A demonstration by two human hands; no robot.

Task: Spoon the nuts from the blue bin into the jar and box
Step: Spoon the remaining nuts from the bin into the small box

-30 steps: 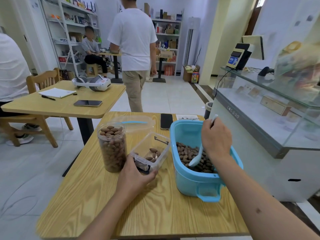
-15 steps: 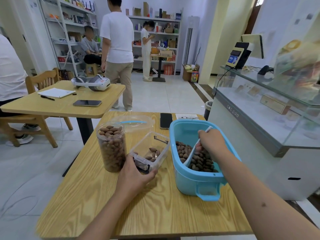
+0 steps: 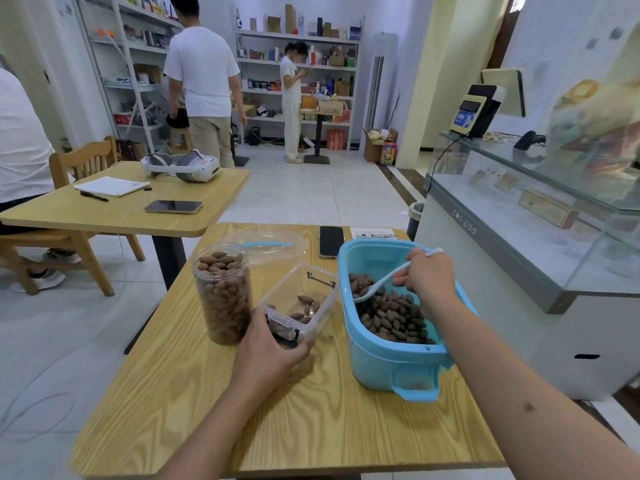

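Observation:
A blue bin (image 3: 388, 362) holding several brown nuts (image 3: 394, 315) stands at the right of the wooden table (image 3: 214, 403). My right hand (image 3: 426, 275) grips a white spoon (image 3: 377, 284) whose bowl dips into the nuts at the bin's left side. Left of the bin, a clear plastic box (image 3: 298, 303) with a few nuts is tilted up. My left hand (image 3: 266, 351) holds its near end. A clear jar (image 3: 223, 292), full of nuts to the top, stands upright left of the box.
A clear lid (image 3: 266, 245) with a blue stripe and a phone (image 3: 331, 241) lie at the table's far edge, with a paper (image 3: 372, 233) beside them. A second table (image 3: 114, 216) is at the left, a glass counter (image 3: 540, 216) at the right. People stand by shelves behind.
My right hand has lowered into the bin and swung the spoon's bowl leftward across the nuts. The left hand and the box stayed put. The person in white walked away.

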